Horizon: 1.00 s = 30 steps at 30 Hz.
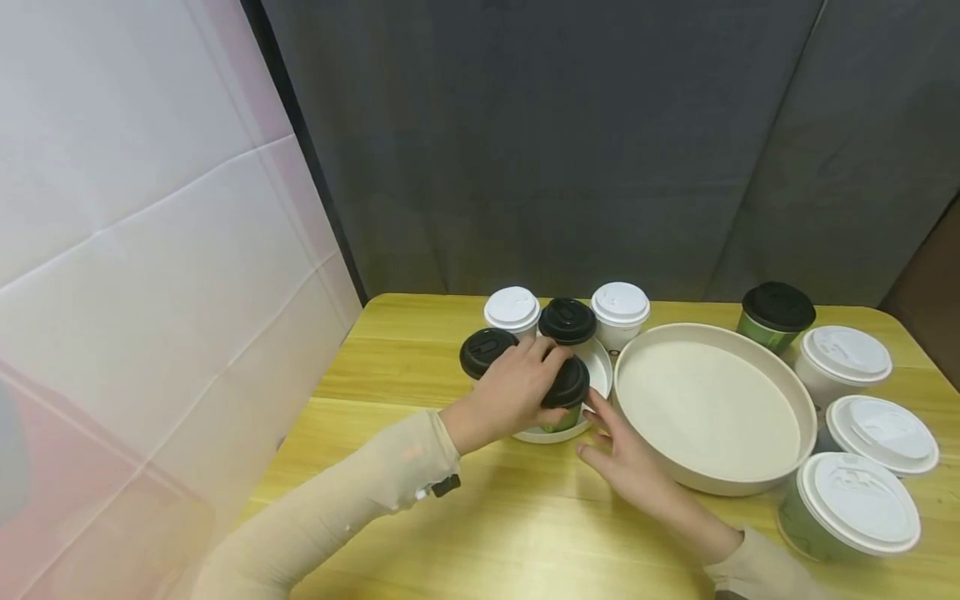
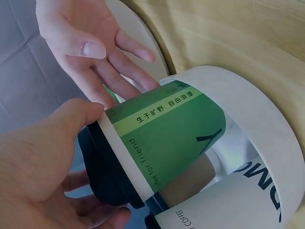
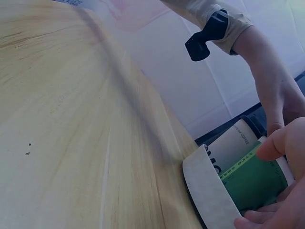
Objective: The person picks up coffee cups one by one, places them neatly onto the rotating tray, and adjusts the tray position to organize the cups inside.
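My left hand (image 1: 517,387) grips a green paper coffee cup (image 2: 167,133) by its black lid (image 2: 107,167), thumb on one side and fingers on the other. The cup stands inside the rim of a small round white tray (image 1: 602,371). Beside it, my right hand (image 1: 626,458) has its fingers loosely extended, fingertips right at the green cup's side. A white cup with black lettering (image 2: 228,202) stands close by in the same tray; its black lid (image 1: 486,350) shows left of my left hand. Another black-lidded cup (image 1: 567,321) is behind.
Two white-lidded cups (image 1: 512,308) (image 1: 621,304) stand at the back of the small tray. A large round cream tray (image 1: 712,400) lies to its right. Along the table's right side stand a black-lidded green cup (image 1: 776,317) and several white-lidded cups (image 1: 855,504). A dark curtain (image 1: 555,150) hangs behind.
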Available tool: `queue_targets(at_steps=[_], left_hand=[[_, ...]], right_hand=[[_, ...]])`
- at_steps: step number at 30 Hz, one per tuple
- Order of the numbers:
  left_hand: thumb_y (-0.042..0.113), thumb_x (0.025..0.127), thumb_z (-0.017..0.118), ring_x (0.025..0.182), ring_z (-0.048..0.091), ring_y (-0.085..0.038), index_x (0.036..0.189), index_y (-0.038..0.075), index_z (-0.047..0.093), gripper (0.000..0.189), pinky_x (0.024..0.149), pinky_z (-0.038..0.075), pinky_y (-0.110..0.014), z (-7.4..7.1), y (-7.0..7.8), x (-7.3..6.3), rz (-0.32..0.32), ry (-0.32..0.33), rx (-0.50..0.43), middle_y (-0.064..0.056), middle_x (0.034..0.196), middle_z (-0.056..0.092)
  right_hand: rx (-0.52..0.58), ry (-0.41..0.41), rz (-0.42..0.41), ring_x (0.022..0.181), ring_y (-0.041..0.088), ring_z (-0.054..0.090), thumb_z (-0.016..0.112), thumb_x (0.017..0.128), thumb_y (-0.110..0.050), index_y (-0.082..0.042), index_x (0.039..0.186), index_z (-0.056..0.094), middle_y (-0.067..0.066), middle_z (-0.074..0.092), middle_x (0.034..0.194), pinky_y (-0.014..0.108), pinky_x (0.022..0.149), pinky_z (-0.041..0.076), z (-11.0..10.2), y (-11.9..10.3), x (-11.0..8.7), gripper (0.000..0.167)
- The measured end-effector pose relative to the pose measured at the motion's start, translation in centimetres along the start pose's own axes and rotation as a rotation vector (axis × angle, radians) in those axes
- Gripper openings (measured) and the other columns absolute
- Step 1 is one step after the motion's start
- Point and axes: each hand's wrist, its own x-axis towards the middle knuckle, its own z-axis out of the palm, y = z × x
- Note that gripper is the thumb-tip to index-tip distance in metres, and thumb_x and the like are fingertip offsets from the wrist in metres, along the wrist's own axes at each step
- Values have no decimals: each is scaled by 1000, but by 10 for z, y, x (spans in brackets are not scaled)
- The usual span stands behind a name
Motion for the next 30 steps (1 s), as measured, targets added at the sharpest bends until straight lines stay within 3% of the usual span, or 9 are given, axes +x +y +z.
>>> queue_targets(at_steps=[9, 18, 25, 30], left_hand=[[53, 77, 76, 122, 55, -26, 138, 6, 50, 81, 100, 53, -38, -1, 1, 0, -2, 19, 9, -11, 135, 54], [54, 80, 75, 128, 51, -26, 140, 6, 50, 81, 107, 49, -40, -17, 4, 0, 5, 80, -53, -11, 140, 53], [49, 85, 70, 136, 46, -25, 141, 8, 48, 73, 116, 42, -36, -27, 17, -6, 93, 178, -112, -11, 146, 48], [48, 86, 70, 139, 43, -25, 143, 8, 44, 74, 118, 39, -35, -24, 29, -13, 168, 219, -128, -11, 147, 44]], right_hand=[[-39, 12, 12, 146, 42, 34, 60, 94, -11, -9, 159, 16, 19, 24, 163, 57, 112, 39, -6, -2, -5, 79], [-171, 113, -82, 144, 38, 39, 61, 91, -4, -11, 158, 19, 14, 28, 163, 51, 109, 44, -17, -15, -10, 80], [-366, 160, -111, 140, 39, 43, 61, 95, -16, -23, 159, 17, 12, 28, 163, 58, 106, 45, -32, -25, -22, 79], [-581, 242, -228, 145, 35, 38, 66, 91, -18, -23, 159, 20, 6, 30, 163, 58, 108, 42, -42, -28, -33, 83]])
